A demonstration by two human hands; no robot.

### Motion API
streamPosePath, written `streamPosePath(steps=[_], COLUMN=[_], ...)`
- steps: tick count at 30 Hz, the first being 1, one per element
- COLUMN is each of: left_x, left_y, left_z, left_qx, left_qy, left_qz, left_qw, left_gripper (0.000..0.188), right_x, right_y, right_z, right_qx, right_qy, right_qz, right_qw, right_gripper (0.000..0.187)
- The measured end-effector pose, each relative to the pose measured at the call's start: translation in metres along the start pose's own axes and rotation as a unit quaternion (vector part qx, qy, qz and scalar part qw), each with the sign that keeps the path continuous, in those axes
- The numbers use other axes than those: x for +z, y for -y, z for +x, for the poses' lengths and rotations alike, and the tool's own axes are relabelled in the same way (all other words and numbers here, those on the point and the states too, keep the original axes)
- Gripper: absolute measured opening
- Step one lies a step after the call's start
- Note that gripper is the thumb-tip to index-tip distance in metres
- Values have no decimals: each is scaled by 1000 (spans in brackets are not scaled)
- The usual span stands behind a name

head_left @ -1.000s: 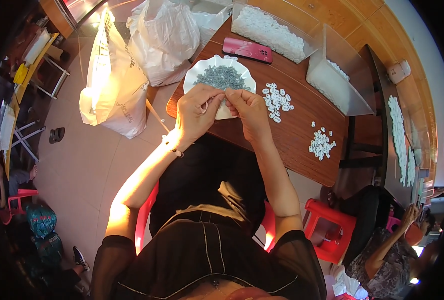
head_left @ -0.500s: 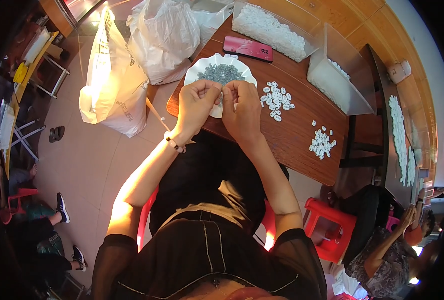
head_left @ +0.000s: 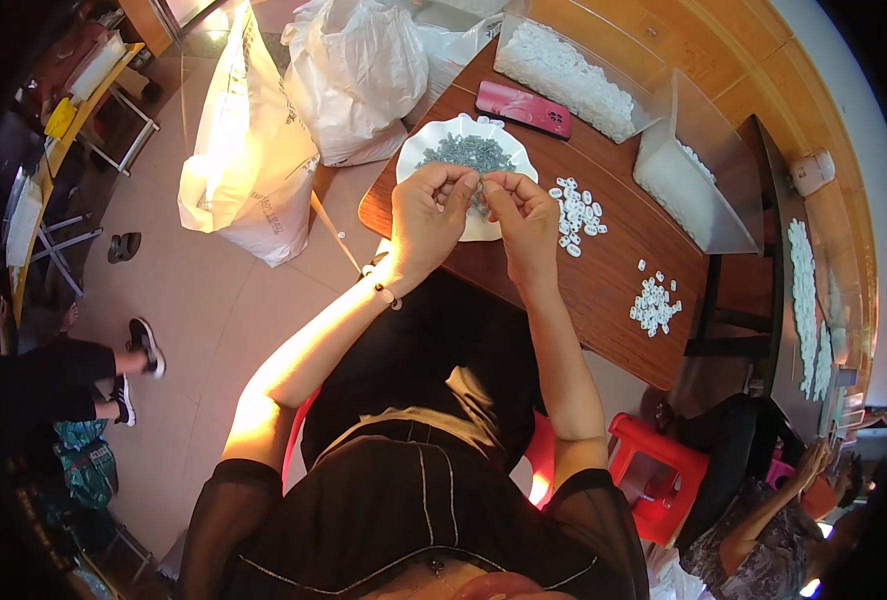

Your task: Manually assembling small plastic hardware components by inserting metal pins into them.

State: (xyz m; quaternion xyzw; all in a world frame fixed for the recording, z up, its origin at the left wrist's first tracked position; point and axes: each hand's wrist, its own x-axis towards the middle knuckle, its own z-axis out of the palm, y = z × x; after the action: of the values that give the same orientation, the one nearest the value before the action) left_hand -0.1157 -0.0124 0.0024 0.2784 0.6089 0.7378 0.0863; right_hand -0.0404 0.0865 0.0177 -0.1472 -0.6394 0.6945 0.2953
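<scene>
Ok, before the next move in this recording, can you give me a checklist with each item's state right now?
1. Left hand and right hand brought close together at the fingertips: ok.
2. Small piece pinched between them: cannot tell, too small to make out.
3. Grey pieces in the white scalloped dish: ok.
4. Dish fully in view: not ok, the hands hide part of it.
5. Nearer white pile separate from the farther-right white pile: ok.
6. Pink phone outside the dish: ok.

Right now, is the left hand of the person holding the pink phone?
No, the pink phone lies on the brown table, away from the left hand.
</scene>
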Motion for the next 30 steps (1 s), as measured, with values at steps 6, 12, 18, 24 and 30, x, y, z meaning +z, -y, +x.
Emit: streamPosePath(steps=[6,12,18,24,30], left_x=[0,-3,-9,-13,-14], left_y=[-8,-6,-2,-2,1], left_z=[-3,-3,1,4,5], left_qx=[34,74,202,279,308], left_qy=[-8,-10,-10,-10,-8], left_qz=[39,93,185,222,258], left_qw=[999,993,962,934,916], left_gripper=[11,7,5,7,9], right_x=[0,-2,-1,0,-1], right_y=[3,3,4,11,13], right_z=[-2,0,2,5,10], right_qx=[16,22,32,70,85], right_qy=[-1,15,23,30,40], right_qz=[-8,-25,-21,-10,-46], right_qw=[1000,999,999,997,995], right_gripper=[15,15,15,15,14])
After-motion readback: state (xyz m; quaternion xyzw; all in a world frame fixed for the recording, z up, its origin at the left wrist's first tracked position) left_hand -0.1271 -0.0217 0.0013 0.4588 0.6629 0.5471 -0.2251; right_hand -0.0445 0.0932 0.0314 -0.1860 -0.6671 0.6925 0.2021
